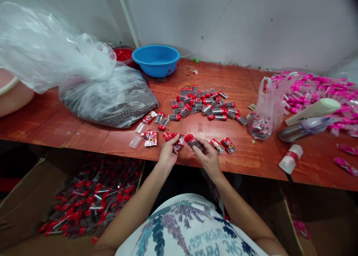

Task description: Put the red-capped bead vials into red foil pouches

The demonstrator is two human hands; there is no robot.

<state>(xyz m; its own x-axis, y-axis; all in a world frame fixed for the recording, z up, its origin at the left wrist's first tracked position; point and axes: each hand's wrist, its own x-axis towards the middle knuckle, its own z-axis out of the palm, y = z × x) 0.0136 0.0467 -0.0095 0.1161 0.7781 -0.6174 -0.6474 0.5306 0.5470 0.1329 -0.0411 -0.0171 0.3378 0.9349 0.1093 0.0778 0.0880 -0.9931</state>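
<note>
Near the table's front edge, my left hand (168,151) pinches a small red printed packet (178,145). Close beside it, my right hand (208,157) is closed around a small clear container with a red cap (190,138), filled with dark beads. The two hands are a little apart. Two printed packets (228,145) lie just right of my right hand. Left of my left hand rest more red packets (151,138) and clear empty sleeves (135,141). Beyond the hands spreads a pile of red-capped containers (198,106).
A plastic bag of dark beads (112,99) and a blue basin (156,58) stand at the left and back. On the right are a small plastic bag (263,114), a bottle (302,129), a roll (291,158) and pink items (321,90). Below left, a carton (25,187) holds red-capped pieces.
</note>
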